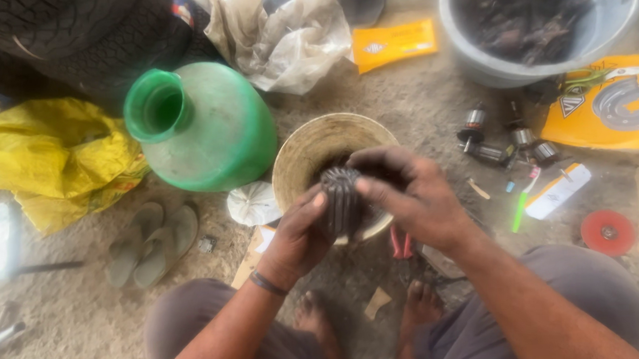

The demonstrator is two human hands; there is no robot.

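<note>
The work took place on a dusty concrete floor (418,109), littered with a green jug (207,127), a yellow bag (49,157), sandals (155,243) and a grey tub (544,22). The left hand (297,239) and right hand (408,197) each closed their grip around a dark ribbed motor core (342,196), held above a tan bowl (310,147). The core's lower end was hidden; the tub's contents were indistinct.

Floor-level repair workshop, tyres (72,39), motor armatures (503,144), tub of parts (473,55)

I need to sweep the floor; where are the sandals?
In the head view, the grey sandals lie on the ground at left, below the green jug, beside the person's left knee.
</note>
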